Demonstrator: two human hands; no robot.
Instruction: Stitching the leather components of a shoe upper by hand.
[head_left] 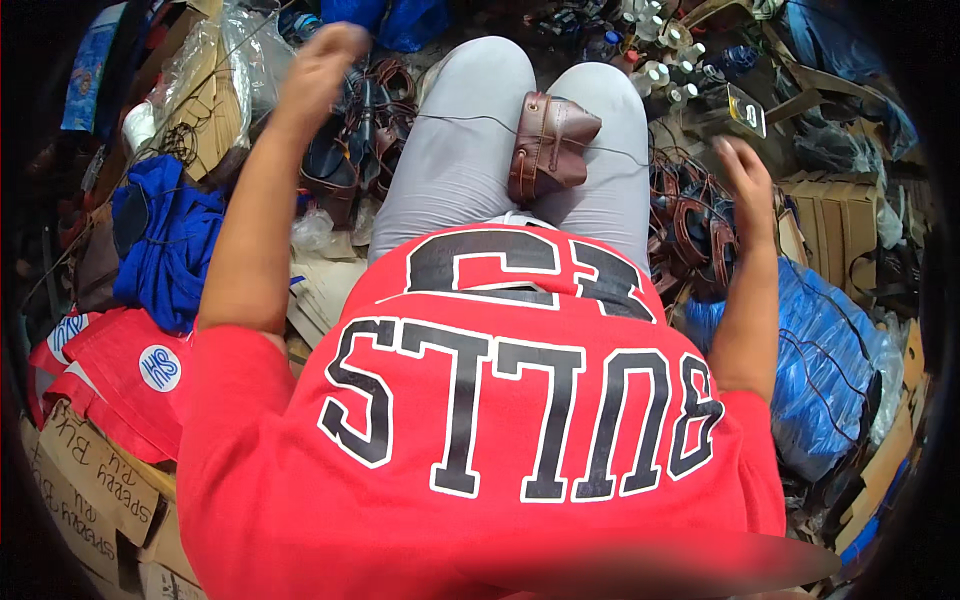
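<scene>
A brown leather shoe upper [553, 148] with lacing eyelets is wedged between my knees. Dark thread [470, 118] runs out of it to both sides, across my grey trousers. Up and to the left, my left hand [332, 55] is raised well apart from the upper. It is smeared by motion, with its fingers curled in. My right hand [748, 185] is out to the right at about the upper's height, fingers bent together and pointing inward. Neither hand touches the upper. Whatever the fingers hold is too small or blurred to make out.
More brown shoe uppers [692, 225] lie right of my knees, and dark ones [330, 160] to the left. Small bottles [680, 65] stand at the far right. A blue plastic bundle [815, 360], blue cloth [170, 235] and cardboard boxes [95, 480] crowd around me.
</scene>
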